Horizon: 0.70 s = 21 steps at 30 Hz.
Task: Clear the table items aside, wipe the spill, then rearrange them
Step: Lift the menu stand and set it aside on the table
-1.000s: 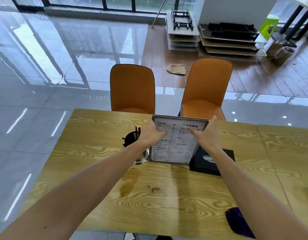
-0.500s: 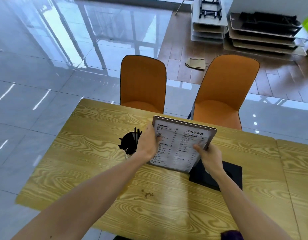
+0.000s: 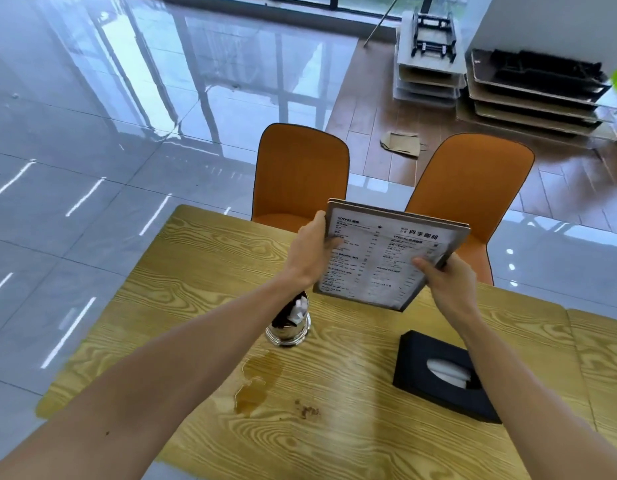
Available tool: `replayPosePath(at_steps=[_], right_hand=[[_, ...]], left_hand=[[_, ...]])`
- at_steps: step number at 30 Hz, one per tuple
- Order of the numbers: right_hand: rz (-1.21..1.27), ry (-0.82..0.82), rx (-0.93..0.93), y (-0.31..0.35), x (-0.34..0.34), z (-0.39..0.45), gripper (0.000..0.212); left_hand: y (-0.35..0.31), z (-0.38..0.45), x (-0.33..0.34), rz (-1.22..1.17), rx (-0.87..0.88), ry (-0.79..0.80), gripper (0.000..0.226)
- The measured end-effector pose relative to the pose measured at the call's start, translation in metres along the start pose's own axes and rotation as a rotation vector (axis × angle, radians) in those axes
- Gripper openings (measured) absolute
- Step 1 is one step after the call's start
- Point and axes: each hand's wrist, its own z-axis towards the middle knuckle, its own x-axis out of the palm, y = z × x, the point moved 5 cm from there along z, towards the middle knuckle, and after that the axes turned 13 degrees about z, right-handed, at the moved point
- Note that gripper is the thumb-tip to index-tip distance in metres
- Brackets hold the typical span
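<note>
A white printed menu board (image 3: 383,258) is lifted off the wooden table (image 3: 352,438), tilted, above its far middle. My left hand (image 3: 309,254) grips its left edge and my right hand (image 3: 445,282) grips its lower right edge. Below the menu stands a glass holder (image 3: 289,323) with dark sticks and white packets, partly hidden by my left forearm. A brown liquid spill (image 3: 255,384) spreads in front of the holder, with small crumbs (image 3: 307,410) beside it. A black tissue box (image 3: 442,374) lies at the right.
Two orange chairs (image 3: 300,174) (image 3: 470,188) stand at the table's far side. A second wooden table (image 3: 601,358) joins on the right. Glossy tiled floor lies left and beyond; stacked trays (image 3: 529,95) sit on the wooden floor far back.
Both hands have raised the menu board off the table and carried it up and to the right. The holder and the spill show from under my left arm.
</note>
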Motion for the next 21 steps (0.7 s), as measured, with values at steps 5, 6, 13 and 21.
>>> replayPosePath(at_steps=[5, 6, 13, 21], right_hand=[[0.032, 0.007, -0.068, 0.04, 0.055, 0.017, 0.018], [0.038, 0.012, -0.073, 0.046, 0.07, 0.021, 0.02], [0.04, 0.168, -0.098, 0.068, 0.198, 0.032, 0.026], [0.064, 0.4, -0.04, 0.071, 0.348, 0.036, 0.02]], left_hand=[[0.035, 0.016, -0.054, -0.107, -0.076, -0.108, 0.023], [0.045, 0.016, -0.065, -0.127, -0.098, -0.133, 0.021], [0.142, 0.001, -0.141, -0.182, -0.274, -0.281, 0.019], [0.252, -0.034, -0.208, -0.201, -0.461, -0.392, 0.013]])
